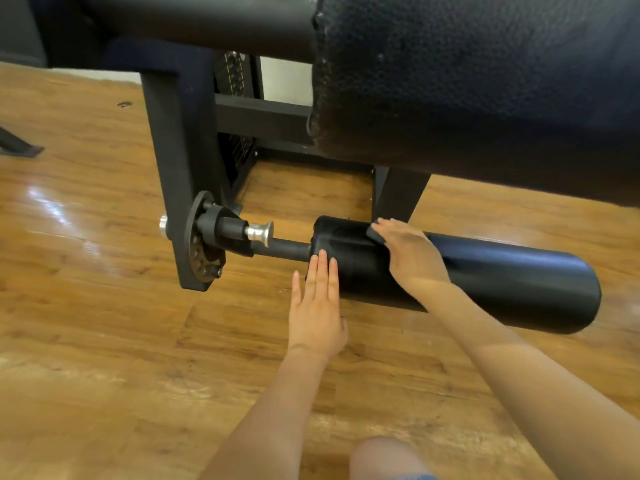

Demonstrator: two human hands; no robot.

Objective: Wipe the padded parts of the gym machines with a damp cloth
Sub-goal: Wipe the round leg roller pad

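Note:
A black padded roller (502,282) lies low across the middle of the view, fixed to a black bar on the machine's frame. My right hand (412,252) lies flat on top of the roller near its left end, pressing a dark cloth (375,233) whose corner shows under the fingertips. My left hand (317,306) has straight fingers, and its fingertips touch the roller's left end from the front. A large black seat pad (485,81) with a worn, cracked edge hangs over the roller at the top right.
The black steel frame post (176,174) stands left of the roller, carrying a silver pull pin (259,233) and a round adjustment plate (202,244). A weight stack (239,109) sits behind it. Glossy wooden floor (104,341) spreads all around. My knee (384,459) shows at the bottom.

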